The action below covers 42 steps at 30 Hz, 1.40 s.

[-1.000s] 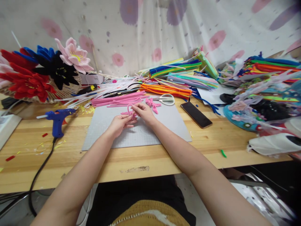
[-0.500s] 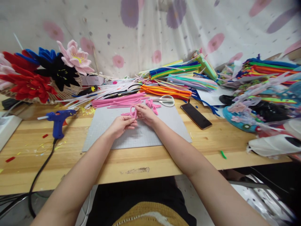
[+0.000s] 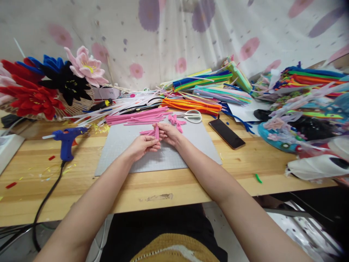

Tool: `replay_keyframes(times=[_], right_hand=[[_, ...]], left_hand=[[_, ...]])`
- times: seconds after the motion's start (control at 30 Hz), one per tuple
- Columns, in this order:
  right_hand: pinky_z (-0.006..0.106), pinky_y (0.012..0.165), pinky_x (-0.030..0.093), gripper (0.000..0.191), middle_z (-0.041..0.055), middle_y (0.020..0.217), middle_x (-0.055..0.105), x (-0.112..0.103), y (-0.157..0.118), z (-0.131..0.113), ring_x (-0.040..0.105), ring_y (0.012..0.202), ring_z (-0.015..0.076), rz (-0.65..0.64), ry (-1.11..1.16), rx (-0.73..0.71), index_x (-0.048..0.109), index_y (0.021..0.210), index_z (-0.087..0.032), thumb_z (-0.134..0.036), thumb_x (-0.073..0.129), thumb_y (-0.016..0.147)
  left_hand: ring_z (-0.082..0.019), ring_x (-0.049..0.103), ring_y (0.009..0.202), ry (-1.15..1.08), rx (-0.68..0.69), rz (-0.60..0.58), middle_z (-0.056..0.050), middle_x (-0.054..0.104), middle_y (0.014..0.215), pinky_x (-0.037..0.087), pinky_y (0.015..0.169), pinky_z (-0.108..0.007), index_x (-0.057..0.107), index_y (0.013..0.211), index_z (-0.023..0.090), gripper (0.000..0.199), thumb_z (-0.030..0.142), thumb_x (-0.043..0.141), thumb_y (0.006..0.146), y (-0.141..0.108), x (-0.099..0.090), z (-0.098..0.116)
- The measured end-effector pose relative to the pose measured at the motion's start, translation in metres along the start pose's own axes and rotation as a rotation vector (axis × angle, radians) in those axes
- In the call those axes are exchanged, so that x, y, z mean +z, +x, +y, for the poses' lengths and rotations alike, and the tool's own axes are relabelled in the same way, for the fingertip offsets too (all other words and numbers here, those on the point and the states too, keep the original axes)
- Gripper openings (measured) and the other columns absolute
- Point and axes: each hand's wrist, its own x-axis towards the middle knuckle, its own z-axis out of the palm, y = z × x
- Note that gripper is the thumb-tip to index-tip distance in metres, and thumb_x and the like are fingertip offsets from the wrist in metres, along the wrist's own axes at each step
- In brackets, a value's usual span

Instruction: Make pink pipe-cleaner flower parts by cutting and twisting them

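Both hands are together above a grey mat (image 3: 174, 158). Between them is a pink pipe cleaner piece (image 3: 157, 132), folded into a narrow upright loop. My left hand (image 3: 144, 145) pinches its lower end, while my right hand (image 3: 167, 133) grips the upper end. Short pink pieces (image 3: 145, 132) lie behind my left fingers. Just beyond my right hand are bent pink pieces (image 3: 178, 123) on the mat. A bundle of long pink pipe cleaners (image 3: 136, 116) lies along the mat's far edge.
A blue glue gun (image 3: 67, 143) with a black cord stands at the left, near fuzzy flowers (image 3: 35, 96). White-handled scissors (image 3: 193, 116) and a phone (image 3: 227, 134) lie right of the hands. Orange pipe cleaners (image 3: 193, 106) and other coloured bundles line the back. Bagged items fill the right.
The pink loop between my hands, round before, now looks narrow and straight. My fingers have shifted slightly around it. The view has moved a little.
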Motion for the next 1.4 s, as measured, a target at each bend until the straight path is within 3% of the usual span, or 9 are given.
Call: replay_keyframes(times=[0.4, 0.6, 0.77, 0.87, 0.93, 1.0, 1.1, 1.2, 1.4], right_hand=[[0.018, 0.034, 0.012, 0.018, -0.0108, 0.038, 0.027, 0.007, 0.006, 0.004, 0.017, 0.033, 0.0015, 0.222, -0.048, -0.095, 0.050, 0.058, -0.015, -0.025, 0.058, 0.071], [0.015, 0.034, 0.012, 0.013, -0.0066, 0.045, 0.041, 0.008, 0.006, 0.002, 0.028, 0.038, 0.0021, 0.214, -0.048, -0.100, 0.053, 0.063, -0.015, -0.022, 0.063, 0.067], [0.018, 0.035, 0.010, 0.019, -0.0090, 0.040, 0.031, 0.009, 0.006, 0.001, 0.016, 0.035, 0.0011, 0.245, -0.063, -0.145, 0.048, 0.053, -0.015, -0.017, 0.058, 0.069], [0.018, 0.036, 0.013, 0.019, -0.0096, 0.040, 0.029, 0.010, 0.005, 0.002, 0.018, 0.035, 0.0016, 0.293, -0.135, -0.206, 0.050, 0.055, -0.015, -0.022, 0.058, 0.071], [0.018, 0.038, 0.017, 0.018, -0.0091, 0.043, 0.032, 0.009, 0.006, 0.004, 0.022, 0.037, 0.0023, 0.300, -0.245, -0.269, 0.053, 0.060, -0.015, -0.027, 0.058, 0.072], [0.018, 0.041, 0.023, 0.019, -0.0075, 0.048, 0.038, 0.005, 0.008, 0.006, 0.029, 0.041, 0.0033, 0.309, -0.403, -0.338, 0.055, 0.065, -0.015, -0.032, 0.059, 0.072], [0.019, 0.052, 0.034, 0.014, -0.0029, 0.067, 0.053, -0.005, 0.013, 0.010, 0.042, 0.053, 0.0049, 0.361, -0.650, -0.396, 0.059, 0.071, -0.015, -0.029, 0.063, 0.068], [0.023, 0.063, 0.041, 0.023, 0.0013, 0.088, 0.058, -0.017, 0.019, 0.015, 0.049, 0.065, 0.0076, 0.483, -0.780, -0.401, 0.062, 0.085, -0.016, -0.025, 0.065, 0.064], [0.028, 0.070, 0.045, 0.023, 0.0022, 0.087, 0.058, -0.028, 0.022, 0.019, 0.053, 0.072, 0.0116, 0.561, -0.751, -0.439, 0.060, 0.092, -0.017, -0.024, 0.055, 0.070]], left_hand=[[-0.011, 0.063, 0.057, 0.024, -0.020, 0.032, -0.006, 0.068, 0.065, 0.051, 0.059, -0.021, 0.068, 0.070, 0.011, 0.006, 0.016, 0.071, 0.068, -0.002, 0.004, 0.003], [-0.008, 0.061, 0.054, -0.040, -0.043, 0.024, -0.005, 0.068, 0.065, 0.050, 0.054, -0.017, 0.069, 0.074, 0.012, 0.004, 0.011, 0.066, 0.072, -0.005, -0.001, 0.006], [-0.008, 0.061, 0.054, -0.032, -0.069, 0.008, -0.005, 0.067, 0.063, 0.049, 0.052, -0.016, 0.068, 0.071, 0.010, 0.002, 0.012, 0.069, 0.069, -0.006, 0.005, 0.008], [-0.010, 0.062, 0.058, 0.028, -0.032, 0.009, -0.006, 0.068, 0.067, 0.049, 0.055, -0.019, 0.068, 0.071, 0.011, 0.011, 0.019, 0.073, 0.065, -0.005, 0.003, 0.009], [-0.012, 0.062, 0.060, 0.130, 0.034, 0.041, -0.007, 0.069, 0.070, 0.049, 0.057, -0.022, 0.069, 0.076, 0.012, 0.018, 0.025, 0.072, 0.065, -0.005, -0.006, 0.012], [-0.014, 0.061, 0.058, 0.338, 0.112, 0.160, -0.005, 0.068, 0.067, 0.047, 0.056, -0.024, 0.070, 0.083, 0.014, 0.025, 0.033, 0.068, 0.068, -0.004, -0.020, 0.017], [-0.018, 0.059, 0.057, 0.839, 0.219, 0.544, -0.004, 0.064, 0.057, 0.040, 0.053, -0.027, 0.072, 0.081, 0.015, 0.036, 0.047, 0.058, 0.073, -0.003, -0.041, 0.028], [-0.023, 0.062, 0.073, 1.158, 0.221, 0.762, -0.006, 0.068, 0.073, 0.041, 0.061, -0.030, 0.071, 0.091, 0.019, 0.037, 0.047, 0.050, 0.078, 0.003, -0.052, 0.037], [-0.029, 0.054, 0.105, 1.537, 0.296, 0.738, -0.014, 0.059, 0.110, 0.043, 0.080, -0.036, 0.064, 0.101, 0.017, 0.030, 0.033, 0.051, 0.079, 0.031, -0.063, 0.034]])
